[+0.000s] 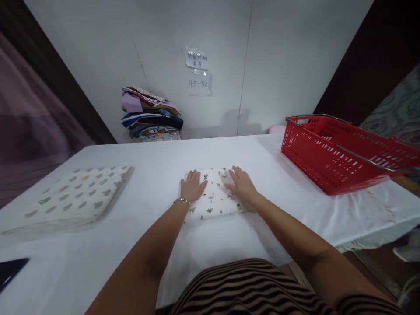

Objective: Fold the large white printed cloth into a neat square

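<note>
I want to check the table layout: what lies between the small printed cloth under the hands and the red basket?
In the head view, only bare white tablecloth lies between the printed cloth and the red basket.

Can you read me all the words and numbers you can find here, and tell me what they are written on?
"45-50": handwritten on the lower white paper sheet taped to the wall.
Upper small white paper note in clear plastic on the wall: handwritten characters, too blurred to read.
Folded white cloth with small printed pictures under both hands: only tiny pictures, no words readable.
Red plastic shopping basket: no label visible.
</note>
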A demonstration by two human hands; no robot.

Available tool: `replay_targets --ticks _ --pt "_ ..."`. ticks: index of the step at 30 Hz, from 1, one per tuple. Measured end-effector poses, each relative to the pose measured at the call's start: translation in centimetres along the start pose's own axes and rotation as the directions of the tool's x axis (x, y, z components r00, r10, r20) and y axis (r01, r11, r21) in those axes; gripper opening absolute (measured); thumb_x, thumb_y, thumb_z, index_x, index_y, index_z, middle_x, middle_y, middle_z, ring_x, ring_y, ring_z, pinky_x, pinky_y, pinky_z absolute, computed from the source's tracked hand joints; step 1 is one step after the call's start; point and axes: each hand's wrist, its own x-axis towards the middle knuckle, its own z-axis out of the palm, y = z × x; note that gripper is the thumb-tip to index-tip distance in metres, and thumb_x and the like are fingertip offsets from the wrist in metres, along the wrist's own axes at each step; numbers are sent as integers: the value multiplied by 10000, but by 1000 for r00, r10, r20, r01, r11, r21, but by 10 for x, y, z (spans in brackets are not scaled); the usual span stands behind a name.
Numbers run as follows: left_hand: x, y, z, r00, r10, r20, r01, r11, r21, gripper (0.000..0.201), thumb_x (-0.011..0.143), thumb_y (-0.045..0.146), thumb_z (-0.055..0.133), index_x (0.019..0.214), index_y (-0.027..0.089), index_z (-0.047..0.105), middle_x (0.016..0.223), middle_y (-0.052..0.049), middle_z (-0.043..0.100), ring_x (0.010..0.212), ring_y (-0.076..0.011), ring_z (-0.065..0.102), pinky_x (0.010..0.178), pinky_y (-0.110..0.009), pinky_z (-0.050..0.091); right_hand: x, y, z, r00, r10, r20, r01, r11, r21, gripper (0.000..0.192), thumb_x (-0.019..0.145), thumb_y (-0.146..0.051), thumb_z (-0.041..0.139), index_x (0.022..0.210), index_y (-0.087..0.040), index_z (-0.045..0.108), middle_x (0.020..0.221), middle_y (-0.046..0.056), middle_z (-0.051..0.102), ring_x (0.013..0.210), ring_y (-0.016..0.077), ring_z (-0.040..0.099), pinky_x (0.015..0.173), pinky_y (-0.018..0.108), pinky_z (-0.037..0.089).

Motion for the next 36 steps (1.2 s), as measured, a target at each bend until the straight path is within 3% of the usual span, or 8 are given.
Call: replay_targets --ticks 6,11,15,19,27,29,33,36 --pt "1 -2 4 1000 -19 -8 19 1000 -5 672 897 573 178 1470 230 250 1565 -42 143 1441 -265 69 1121 -577 132 -1 -3 27 973 55 223 -60 998 17 713 911 -617 241 1475 -180 266 1562 91 147 1433 256 79 1131 440 81" --pt "1 -2 4 1000 -18 16 18 999 -27 667 904 564 178 1476 226 233 1568 -41 117 1443 -256 57 1128 -574 103 5 -7 25 974 77 211 -80 997 7 748 898 -650 224 1475 -177 263 1560 109 146 1431 269 82 1127 458 84" --pt "-1 -1 1 1000 -20 21 20 999 -34 674 903 564 191 1474 210 237 1568 -52 119 1443 -259 47 1125 -586 96 35 -18 22 989 -18 148 18 1000 5 762 906 -645 207 1489 -154 218 1568 102 95 1438 242 23 1137 448 41" --pt "-3 0 1 1000 -15 22 16 999 -38 665 904 566 190 1470 223 247 1567 -43 129 1444 -248 49 1132 -571 97 62 -8 31 979 5 205 -4 1000 -5 730 918 -609 230 1478 -141 246 1557 103 161 1433 241 74 1135 452 58" --pt "-5 0 -1 999 -23 46 27 997 -70 664 901 579 194 1465 233 252 1570 -34 120 1443 -255 50 1129 -575 97 65 2 39 980 6 201 -8 1000 10 712 916 -606 246 1465 -153 270 1552 98 189 1428 255 104 1125 480 82" --pt "-4 1 -7 999 -20 48 24 996 -83 654 900 595 199 1436 236 312 1560 -52 177 1434 -271 101 1115 -590 121 70 0 30 973 -1 232 -5 1000 23 648 926 -575 258 1424 -172 353 1525 109 270 1411 276 173 1108 505 123" --pt "10 3 -27 1000 -25 10 26 997 -69 607 917 588 160 1237 237 538 1352 -100 525 1314 -290 371 1094 -610 110 96 7 9 940 -35 338 16 998 59 482 959 -458 254 1240 -225 569 1338 101 540 1273 281 433 1068 517 225" --pt "33 0 -39 995 -10 102 16 999 -51 519 924 522 241 1220 233 555 1311 -95 563 1267 -277 429 1104 -578 100 120 19 1 903 -51 427 17 996 84 375 914 -395 416 1173 -230 632 1280 85 591 1196 267 513 1019 419 345"
